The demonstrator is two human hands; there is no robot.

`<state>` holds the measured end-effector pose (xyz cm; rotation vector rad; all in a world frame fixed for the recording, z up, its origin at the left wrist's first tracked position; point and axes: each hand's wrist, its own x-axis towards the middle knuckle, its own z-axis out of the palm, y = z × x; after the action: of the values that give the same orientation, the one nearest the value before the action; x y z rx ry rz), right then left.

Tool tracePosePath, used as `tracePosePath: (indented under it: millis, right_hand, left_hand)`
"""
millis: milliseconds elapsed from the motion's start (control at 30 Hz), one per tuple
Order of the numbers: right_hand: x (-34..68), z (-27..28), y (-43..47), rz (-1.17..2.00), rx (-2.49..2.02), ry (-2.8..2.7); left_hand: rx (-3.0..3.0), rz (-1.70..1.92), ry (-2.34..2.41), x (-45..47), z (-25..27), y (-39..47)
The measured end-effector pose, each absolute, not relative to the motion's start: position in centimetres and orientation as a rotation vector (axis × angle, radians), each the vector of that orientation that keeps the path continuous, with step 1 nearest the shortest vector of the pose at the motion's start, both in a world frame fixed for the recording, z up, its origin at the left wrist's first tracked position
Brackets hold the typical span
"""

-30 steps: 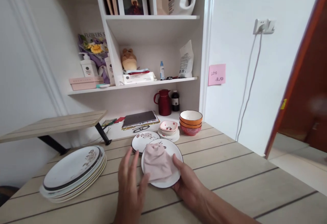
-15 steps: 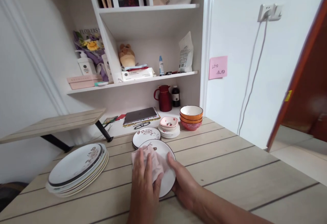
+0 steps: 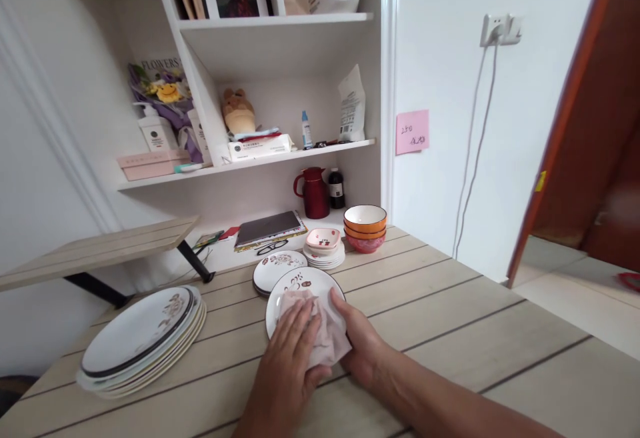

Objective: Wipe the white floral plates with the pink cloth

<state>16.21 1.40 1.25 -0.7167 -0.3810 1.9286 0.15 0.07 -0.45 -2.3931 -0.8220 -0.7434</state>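
A white plate (image 3: 285, 288) with a dark rim and brown floral print is tilted up above the table. My right hand (image 3: 363, 341) grips its right edge, thumb on the face and fingers behind. With its fingers laid over it, my left hand (image 3: 287, 358) presses a pale pink cloth (image 3: 327, 338) against the plate's lower part. Just behind lie smaller floral plates (image 3: 277, 268) in a short stack. Beside them, a square pink dish (image 3: 323, 239) rests on several small white plates (image 3: 327, 259).
A stack of large plates (image 3: 135, 331) stands at the left, near a raised wooden stand (image 3: 100, 245). Stacked bowls (image 3: 365, 228) sit at the back right. Behind are a closed laptop (image 3: 270, 227), glasses (image 3: 273, 247), a red jug (image 3: 313, 193) and a dark bottle (image 3: 336, 189).
My left hand and the cloth have slid from the plate's upper left down to its lower right. My right hand still holds the plate. The view has turned slightly right.
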Motion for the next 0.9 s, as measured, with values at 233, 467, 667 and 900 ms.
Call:
tracePosePath:
  millis: [233,467,667,900]
  right_hand:
    - [18.2,2.1,2.6,1.923,-0.793,-0.420]
    - [18.3,2.3,2.0,2.060,-0.705,-0.477]
    - [17.2,2.3,0.7,2.054,-0.630,-0.407]
    - [16.4,2.5,0.0,2.099,-0.524,-0.379]
  left_hand:
    - [-2.390,-0.691,-0.644,0.0,0.6,0.0]
    - [-2.164,-0.784,-0.574,-0.1,1.1,-0.5]
    - [-2.082,-0.844,-0.724,0.3,0.3,-0.6]
    - [-2.006,-0.863,-0.815,1.4,0.2,-1.8]
